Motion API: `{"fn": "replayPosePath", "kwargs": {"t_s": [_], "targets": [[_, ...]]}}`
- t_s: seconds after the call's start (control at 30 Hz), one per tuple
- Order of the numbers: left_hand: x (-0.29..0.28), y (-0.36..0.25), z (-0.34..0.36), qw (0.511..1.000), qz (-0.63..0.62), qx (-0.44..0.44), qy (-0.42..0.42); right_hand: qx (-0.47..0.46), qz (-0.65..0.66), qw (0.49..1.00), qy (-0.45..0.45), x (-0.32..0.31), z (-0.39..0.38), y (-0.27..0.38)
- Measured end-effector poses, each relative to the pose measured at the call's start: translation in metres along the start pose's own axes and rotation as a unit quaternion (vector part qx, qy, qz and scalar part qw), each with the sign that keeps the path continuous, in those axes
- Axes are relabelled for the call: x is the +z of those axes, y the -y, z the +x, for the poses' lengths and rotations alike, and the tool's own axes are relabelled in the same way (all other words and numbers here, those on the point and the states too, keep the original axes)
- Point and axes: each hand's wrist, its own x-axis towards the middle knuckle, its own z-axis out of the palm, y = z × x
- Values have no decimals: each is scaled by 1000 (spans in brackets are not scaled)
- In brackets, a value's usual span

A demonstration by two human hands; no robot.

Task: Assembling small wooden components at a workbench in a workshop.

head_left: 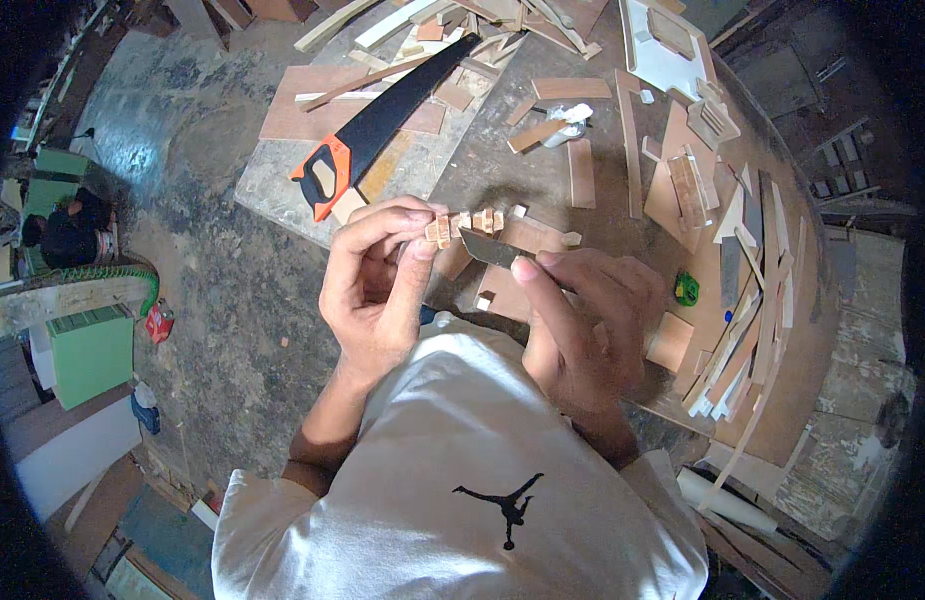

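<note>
Between the thumb and fingers of my left hand [382, 265] is a small notched wooden piece [444, 231], its far end pointing right. My right hand [587, 310] pinches a thin flat metal blade [490, 247] whose tip reaches the wooden piece near its middle. Whether the blade presses into the wood or only rests on it, I cannot tell. Below both hands lie flat wooden strips [527, 236] on the work table. Farther off, to the left, rests a handsaw [382, 120] with an orange and black handle.
Wood offcuts [572, 88] and a container with white paste [572, 120] lie beyond my hands. To the right are a green tape measure [686, 289] and a pile of long strips [757, 300]. Another person [77, 225] is at far left, near a green box [90, 355].
</note>
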Motion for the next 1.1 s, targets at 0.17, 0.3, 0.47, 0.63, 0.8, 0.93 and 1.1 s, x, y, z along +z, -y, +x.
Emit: {"fn": "replayPosePath", "kwargs": {"t_s": [0.17, 0.3, 0.47, 0.63, 0.8, 0.93, 1.1], "targets": [[1, -1, -1, 999, 33, 11, 4, -15, -20, 1000, -7, 0, 0, 1], [2, 1, -1, 999, 39, 20, 11, -17, -32, 999, 2, -1, 1, 1], [1, 1, -1, 999, 36, 9, 5, -29, -31, 999, -22, 4, 0, -1], [2, 2, 0, 999, 44, 10, 9, -28, -35, 999, -19, 4, -1, -1], [4, 1, 0, 998, 60, -6, 6, -46, -31, 998, -32, 7, 1, -5], [3, 3, 1, 999, 50, 4, 6, -56, -39, 997, -32, 5, 1, -4], [2, 3, 0, 999, 47, -3, 9, -41, -14, 999, -10, 1, -2, -4]]}}
